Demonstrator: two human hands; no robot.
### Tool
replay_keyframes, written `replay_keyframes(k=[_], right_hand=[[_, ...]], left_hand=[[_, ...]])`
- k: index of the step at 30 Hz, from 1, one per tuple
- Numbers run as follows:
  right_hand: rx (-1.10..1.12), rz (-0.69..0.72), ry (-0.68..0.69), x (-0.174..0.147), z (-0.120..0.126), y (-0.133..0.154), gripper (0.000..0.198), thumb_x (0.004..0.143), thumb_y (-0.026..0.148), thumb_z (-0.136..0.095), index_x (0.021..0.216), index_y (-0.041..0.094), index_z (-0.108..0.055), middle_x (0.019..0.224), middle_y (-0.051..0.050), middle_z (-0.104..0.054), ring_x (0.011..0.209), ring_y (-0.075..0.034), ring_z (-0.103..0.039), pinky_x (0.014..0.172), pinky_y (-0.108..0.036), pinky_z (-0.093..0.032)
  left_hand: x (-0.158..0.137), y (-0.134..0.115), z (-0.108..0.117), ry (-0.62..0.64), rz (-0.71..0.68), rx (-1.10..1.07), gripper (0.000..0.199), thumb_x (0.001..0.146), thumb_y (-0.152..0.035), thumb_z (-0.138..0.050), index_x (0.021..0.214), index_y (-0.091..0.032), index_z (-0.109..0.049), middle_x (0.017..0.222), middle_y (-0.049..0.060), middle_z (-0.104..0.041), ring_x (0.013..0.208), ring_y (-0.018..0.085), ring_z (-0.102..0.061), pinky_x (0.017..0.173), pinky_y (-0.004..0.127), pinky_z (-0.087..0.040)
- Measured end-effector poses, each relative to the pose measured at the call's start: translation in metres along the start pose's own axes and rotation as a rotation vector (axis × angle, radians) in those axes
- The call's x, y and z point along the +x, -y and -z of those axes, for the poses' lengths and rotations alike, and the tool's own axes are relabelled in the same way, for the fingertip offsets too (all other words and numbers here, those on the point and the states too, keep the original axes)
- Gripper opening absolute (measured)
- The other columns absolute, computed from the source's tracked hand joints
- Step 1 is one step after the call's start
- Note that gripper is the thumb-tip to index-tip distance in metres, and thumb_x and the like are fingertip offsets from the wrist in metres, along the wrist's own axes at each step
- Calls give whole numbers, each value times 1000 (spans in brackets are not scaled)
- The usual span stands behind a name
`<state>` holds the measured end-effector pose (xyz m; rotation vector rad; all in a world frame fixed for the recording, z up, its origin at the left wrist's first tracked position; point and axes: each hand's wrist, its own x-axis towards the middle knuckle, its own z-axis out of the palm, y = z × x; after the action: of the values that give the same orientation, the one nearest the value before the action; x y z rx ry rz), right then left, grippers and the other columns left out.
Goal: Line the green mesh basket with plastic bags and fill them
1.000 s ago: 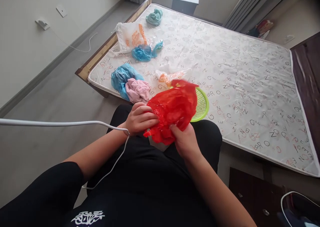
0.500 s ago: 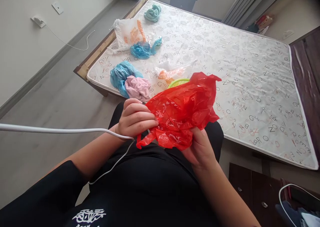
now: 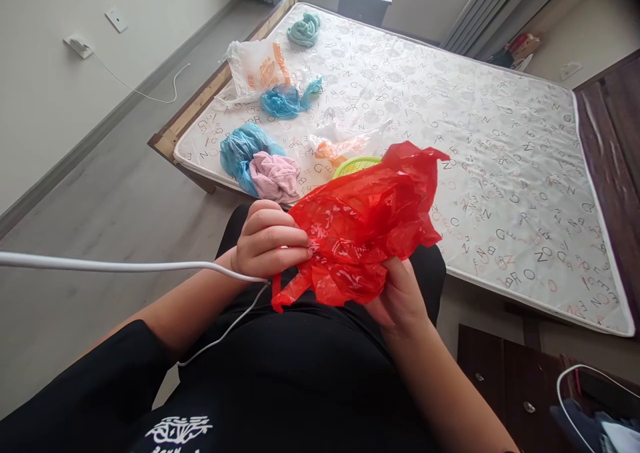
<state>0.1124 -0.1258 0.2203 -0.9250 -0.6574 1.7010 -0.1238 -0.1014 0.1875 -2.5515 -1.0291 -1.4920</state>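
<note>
A crumpled red plastic bag is stretched between my two hands above my lap. My left hand grips its left edge with the fingers closed, and a thin red strip dangles below them. On the other side my right hand holds the bag's lower right part; the thumb lies on top and the other fingers are mostly hidden under the plastic. Just beyond the bag, partly covered by it, is a lime-green basket. A pink cloth lies past my left hand on the mattress edge.
On the mattress lie a light blue bag, a darker blue bag, white-orange bags and a teal cloth. A white cable crosses over my left forearm. A dark drawer unit stands at lower right.
The red bag's upper right corner has shifted slightly right and its lower edge hangs a little lower. Both hands keep their hold, almost in the same place.
</note>
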Motion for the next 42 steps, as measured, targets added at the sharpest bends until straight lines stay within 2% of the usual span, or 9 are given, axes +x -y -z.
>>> replay_keyframes(k=[16,19,23,27,32,34,37,39,42], right_hand=[[1,-13,-2,-3,2,-3,47,87,44,-82,131,31,-71,143,-5,-70,138,-32,-62,120,-56,-51],[4,-9,-1,-2,2,-4,44,88,42,-81,129,31,-72,142,-4,-70,139,-32,-61,120,-56,-51],[27,-19,12,-1,3,-5,43,89,39,-80,130,30,-71,143,-5,-69,140,-32,-61,120,-56,-50],[21,-37,28,0,4,-6,43,91,41,-78,132,30,-71,146,-6,-67,138,-34,-62,120,-58,-50],[34,-32,19,3,5,-8,44,90,40,-77,133,32,-70,146,-4,-67,141,-30,-60,123,-54,-48],[44,-46,20,6,7,-10,45,91,40,-77,134,31,-69,148,-3,-66,142,-30,-59,122,-52,-50],[30,-69,20,11,15,-15,45,91,41,-76,133,27,-68,144,-6,-68,136,-30,-63,108,-48,-60],[-15,-80,-3,16,24,-21,45,90,42,-77,131,27,-66,136,-7,-72,118,-28,-72,88,-42,-67],[-150,-65,-53,27,46,-35,44,88,43,-77,127,29,-63,130,-6,-73,93,-21,-76,69,-33,-62]], left_hand=[[-3,-8,2,-78,66,14,40,103,-57,-56,76,-30,-68,72,1,-72,75,20,-61,83,46,-54],[-2,-6,1,-88,37,-28,38,102,-58,-58,77,-31,-69,71,0,-71,73,20,-61,82,44,-53],[-2,2,0,-28,24,-17,39,101,-61,-57,77,-32,-70,73,-1,-71,73,19,-61,79,43,-53],[-3,9,-1,-31,-74,-44,33,101,-57,-59,80,-34,-72,74,-2,-73,74,19,-63,78,42,-54],[-8,9,-7,-50,45,-36,40,101,-61,-57,78,-33,-73,75,2,-76,76,22,-66,80,45,-56],[-11,10,-11,-55,49,-44,37,101,-59,-58,81,-32,-73,78,2,-77,77,23,-68,81,45,-58],[-19,19,-19,-67,-8,-51,30,105,-49,-57,89,-29,-73,85,3,-78,85,21,-71,82,40,-60],[-28,34,-25,-87,-11,-34,28,108,-44,-54,95,-26,-72,90,4,-77,91,19,-71,84,37,-60],[-47,68,-39,-156,63,53,24,108,-40,-55,98,-23,-68,94,6,-75,95,18,-69,87,36,-59]])
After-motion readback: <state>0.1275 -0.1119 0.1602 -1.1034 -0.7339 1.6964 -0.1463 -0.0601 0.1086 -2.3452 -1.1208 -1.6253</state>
